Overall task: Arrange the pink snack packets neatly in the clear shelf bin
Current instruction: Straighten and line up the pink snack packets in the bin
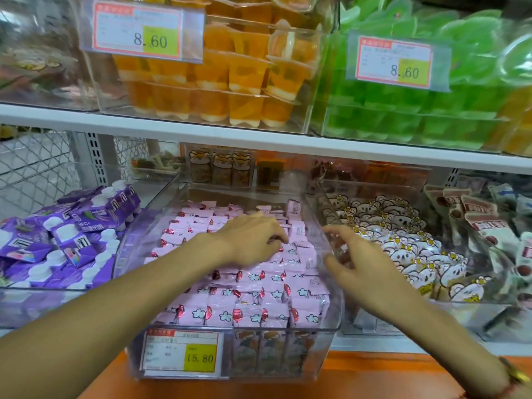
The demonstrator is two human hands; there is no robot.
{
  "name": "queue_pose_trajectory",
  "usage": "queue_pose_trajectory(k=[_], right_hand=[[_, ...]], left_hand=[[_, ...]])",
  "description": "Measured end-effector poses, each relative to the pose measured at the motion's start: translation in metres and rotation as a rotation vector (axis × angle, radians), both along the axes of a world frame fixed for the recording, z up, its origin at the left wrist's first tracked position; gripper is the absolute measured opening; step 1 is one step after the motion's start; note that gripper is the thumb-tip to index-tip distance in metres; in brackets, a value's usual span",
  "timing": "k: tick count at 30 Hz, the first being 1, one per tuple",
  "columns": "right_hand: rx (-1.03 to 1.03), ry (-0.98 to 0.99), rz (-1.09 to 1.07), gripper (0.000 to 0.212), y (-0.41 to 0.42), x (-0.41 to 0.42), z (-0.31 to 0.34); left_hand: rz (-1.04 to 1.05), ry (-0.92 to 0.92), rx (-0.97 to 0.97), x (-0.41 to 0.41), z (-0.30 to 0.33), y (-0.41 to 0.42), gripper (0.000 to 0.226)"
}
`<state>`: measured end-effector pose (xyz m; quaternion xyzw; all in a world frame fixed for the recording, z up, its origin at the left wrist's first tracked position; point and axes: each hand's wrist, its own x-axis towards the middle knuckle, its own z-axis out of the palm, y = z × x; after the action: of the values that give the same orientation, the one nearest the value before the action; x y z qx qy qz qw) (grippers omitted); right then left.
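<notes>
Bare forearms — gold wristwatch (pixel 515 375), red string on right wrist

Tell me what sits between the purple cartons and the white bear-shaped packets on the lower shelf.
In the head view, the clear shelf bin of pink snack packets sits between the purple cartons and white bear-shaped packets.
</notes>
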<state>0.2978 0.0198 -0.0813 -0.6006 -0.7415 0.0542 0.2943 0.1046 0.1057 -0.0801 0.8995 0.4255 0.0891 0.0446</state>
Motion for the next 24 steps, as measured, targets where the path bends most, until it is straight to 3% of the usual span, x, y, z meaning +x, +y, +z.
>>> queue_pose_trajectory(k=[2, 5, 7, 12, 16, 19, 24], right_hand=[[-0.002, 0.043, 0.026, 0.036, -0.005, 0.002, -0.003], [0.023, 0.059, 0.019, 0.038, -0.007, 0.002, -0.004], [0.027, 0.094, 0.015, 0.037, -0.005, 0.003, -0.004], [0.004, 0.135, 0.034, 0.036, -0.005, 0.005, -0.003], [-0.013, 0.165, 0.043, 0.037, -0.005, 0.006, -0.004], [-0.021, 0.168, 0.044, 0.038, -0.006, 0.006, -0.003], [-0.023, 0.149, 0.047, 0.041, -0.005, 0.006, -0.004]], left_hand=[[-0.006, 0.032, -0.04, 0.001, 0.003, 0.006, 0.03], [0.05, -0.118, -0.136, 0.001, 0.013, 0.016, 0.026], [0.124, -0.181, -0.041, 0.004, 0.016, 0.025, 0.024], [0.204, 0.038, 0.013, 0.023, 0.01, 0.042, 0.031], [0.243, 0.034, -0.003, 0.029, 0.007, 0.049, 0.024], [0.266, -0.1, -0.033, 0.025, 0.006, 0.05, 0.023], [0.376, -0.611, -0.019, 0.022, 0.015, 0.042, 0.025]])
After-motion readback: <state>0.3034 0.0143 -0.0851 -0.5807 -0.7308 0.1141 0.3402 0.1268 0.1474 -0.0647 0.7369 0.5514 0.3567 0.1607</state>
